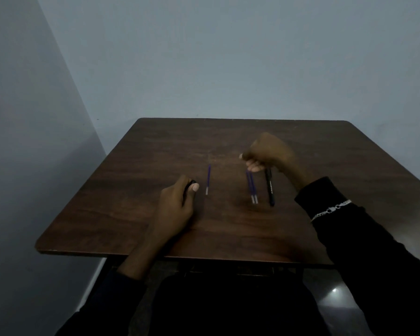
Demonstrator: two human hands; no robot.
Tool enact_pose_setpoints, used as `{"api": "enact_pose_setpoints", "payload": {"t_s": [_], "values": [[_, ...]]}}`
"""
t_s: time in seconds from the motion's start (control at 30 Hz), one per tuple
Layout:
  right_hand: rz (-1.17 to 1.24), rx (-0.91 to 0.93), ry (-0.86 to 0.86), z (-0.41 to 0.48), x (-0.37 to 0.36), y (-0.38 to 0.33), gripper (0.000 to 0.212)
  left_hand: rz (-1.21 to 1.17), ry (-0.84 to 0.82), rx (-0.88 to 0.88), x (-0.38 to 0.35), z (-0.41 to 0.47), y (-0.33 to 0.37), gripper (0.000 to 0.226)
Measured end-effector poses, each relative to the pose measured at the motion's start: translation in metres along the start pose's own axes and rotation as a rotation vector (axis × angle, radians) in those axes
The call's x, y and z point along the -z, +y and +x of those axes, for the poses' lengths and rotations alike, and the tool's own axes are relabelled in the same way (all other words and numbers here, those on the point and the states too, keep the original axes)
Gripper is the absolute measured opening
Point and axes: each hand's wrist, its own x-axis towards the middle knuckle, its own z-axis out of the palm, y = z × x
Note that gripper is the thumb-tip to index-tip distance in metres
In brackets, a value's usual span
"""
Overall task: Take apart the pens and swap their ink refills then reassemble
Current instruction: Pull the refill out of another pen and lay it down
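My left hand (177,204) rests on the brown table (136,214) at the left, closed around a black pen barrel (190,184) whose end pokes out by the thumb. Just right of it a blue ink refill (208,179) with a silver tip lies loose on the wood. My right hand (269,151) is curled into a fist further back and pinches the top of another blue refill (252,187), which hangs towards me and looks doubled by blur. A black pen (269,187) lies on the table right beside it, its far end hidden under my right hand.
The table stands against a pale wall (228,69) in a dim corner. A silver bracelet (330,210) sits over my dark right sleeve. The table's front edge (204,258) runs just above my lap.
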Motion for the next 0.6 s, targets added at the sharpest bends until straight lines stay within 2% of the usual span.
{"api": "enact_pose_setpoints", "payload": {"t_s": [0.1, 0.2, 0.3, 0.43, 0.6], "values": [[-0.153, -0.001, 0.041, -0.009, 0.018, 0.011, 0.015, -0.064, 0.002, -0.002, -0.007, 0.0, 0.011, 0.024], [-0.259, -0.039, 0.006, -0.017, 0.02, 0.016, 0.013, -0.128, -0.02, 0.0, -0.023, 0.002, 0.029, 0.027], [-0.372, -0.059, 0.014, -0.021, 0.012, 0.016, 0.017, -0.167, -0.061, -0.014, -0.041, 0.006, 0.047, 0.025], [-0.427, -0.094, 0.012, -0.022, 0.0, 0.014, 0.029, -0.201, -0.071, -0.003, -0.054, 0.011, 0.054, 0.025], [-0.492, -0.122, -0.018, -0.018, -0.008, 0.015, 0.029, -0.205, -0.071, 0.016, -0.057, 0.008, 0.051, 0.024]]}}
